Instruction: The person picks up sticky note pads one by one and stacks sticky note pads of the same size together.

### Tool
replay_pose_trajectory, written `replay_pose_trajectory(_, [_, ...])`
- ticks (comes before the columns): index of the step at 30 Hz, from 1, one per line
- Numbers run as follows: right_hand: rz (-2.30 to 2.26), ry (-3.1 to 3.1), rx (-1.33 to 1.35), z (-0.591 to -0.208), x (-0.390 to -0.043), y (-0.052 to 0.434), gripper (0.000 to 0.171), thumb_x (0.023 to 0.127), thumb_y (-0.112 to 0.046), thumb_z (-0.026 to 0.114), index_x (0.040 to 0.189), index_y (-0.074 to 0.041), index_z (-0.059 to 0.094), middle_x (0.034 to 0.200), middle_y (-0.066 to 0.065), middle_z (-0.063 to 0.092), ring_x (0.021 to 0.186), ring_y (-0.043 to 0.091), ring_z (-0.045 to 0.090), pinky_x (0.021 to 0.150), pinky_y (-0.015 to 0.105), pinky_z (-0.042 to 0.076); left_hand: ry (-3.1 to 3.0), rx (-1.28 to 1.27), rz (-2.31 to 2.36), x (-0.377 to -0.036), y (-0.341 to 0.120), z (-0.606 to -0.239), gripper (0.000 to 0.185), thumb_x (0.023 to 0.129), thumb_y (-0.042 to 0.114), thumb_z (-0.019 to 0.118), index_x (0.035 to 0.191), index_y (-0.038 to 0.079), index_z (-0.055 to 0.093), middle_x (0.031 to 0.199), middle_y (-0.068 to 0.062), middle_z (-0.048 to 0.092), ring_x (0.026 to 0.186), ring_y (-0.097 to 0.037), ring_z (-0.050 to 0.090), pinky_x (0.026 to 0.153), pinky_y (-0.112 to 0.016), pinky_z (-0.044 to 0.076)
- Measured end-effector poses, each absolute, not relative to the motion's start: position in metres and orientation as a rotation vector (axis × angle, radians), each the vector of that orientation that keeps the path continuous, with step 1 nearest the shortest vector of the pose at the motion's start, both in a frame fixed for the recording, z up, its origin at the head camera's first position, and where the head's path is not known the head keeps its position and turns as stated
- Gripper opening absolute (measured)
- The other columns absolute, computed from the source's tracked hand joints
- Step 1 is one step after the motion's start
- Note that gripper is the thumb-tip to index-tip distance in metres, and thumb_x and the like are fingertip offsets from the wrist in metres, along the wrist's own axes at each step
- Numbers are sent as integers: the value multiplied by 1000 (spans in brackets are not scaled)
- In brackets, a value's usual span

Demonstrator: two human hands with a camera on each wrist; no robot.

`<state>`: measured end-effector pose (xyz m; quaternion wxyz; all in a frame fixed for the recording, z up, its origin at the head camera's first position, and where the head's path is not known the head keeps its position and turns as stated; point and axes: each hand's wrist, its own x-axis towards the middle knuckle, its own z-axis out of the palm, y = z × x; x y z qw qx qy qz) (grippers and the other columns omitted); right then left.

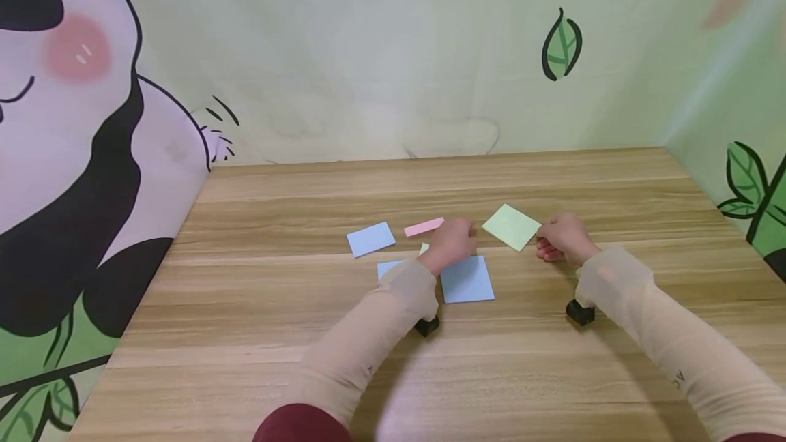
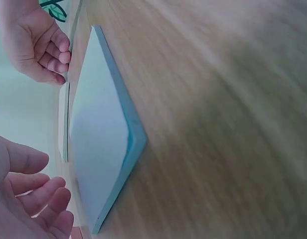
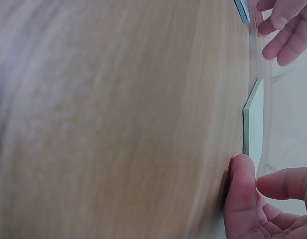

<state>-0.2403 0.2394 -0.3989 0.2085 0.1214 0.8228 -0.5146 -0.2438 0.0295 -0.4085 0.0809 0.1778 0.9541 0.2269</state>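
Note:
Several sticky-note pads lie on a wooden table [image 1: 276,333]. My left hand [image 1: 462,236] hovers with loosely curled fingers [image 2: 41,199] just beyond a large blue pad [image 1: 467,280] [image 2: 101,144] and holds nothing. My right hand [image 1: 548,243] rests on the table at the right corner of a green pad [image 1: 511,226] [image 3: 253,117]. Its thumb [image 3: 240,199] lies against that corner and its fingers are curled; it grips nothing that I can see. A pink strip pad [image 1: 424,226] lies just left of my left hand.
A small blue pad [image 1: 370,239] lies farther left, and another blue note [image 1: 389,267] shows partly under my left forearm. Walls with panda and leaf drawings close in the table at the back, left and right.

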Motion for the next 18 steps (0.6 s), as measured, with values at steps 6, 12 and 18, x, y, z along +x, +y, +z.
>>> replay_pose_trajectory(6, [-1457,2286,351,-401,-240,238,21,84,-4,43,97,11,46,55,0,54,47,6,56,49,23,49,2779,563,723,-245,31,-408,14,79,5,50,72,11,40,66,1,37,60,-13,40,48,-20,29])
replay_pose_trajectory(12, [-1509,2270,321,-408,-245,242,16,81,-4,46,87,10,49,54,3,54,46,10,57,48,25,50,2756,612,752,-245,32,-407,14,78,3,51,72,10,41,66,1,36,61,-13,39,49,-19,29])
replay_pose_trajectory(18, [-1449,2305,356,-397,-238,235,22,84,-5,42,98,12,46,55,-1,54,46,5,55,49,22,49,2749,672,732,-245,34,-406,13,78,3,50,89,4,54,73,-1,42,66,-14,41,53,-19,28])
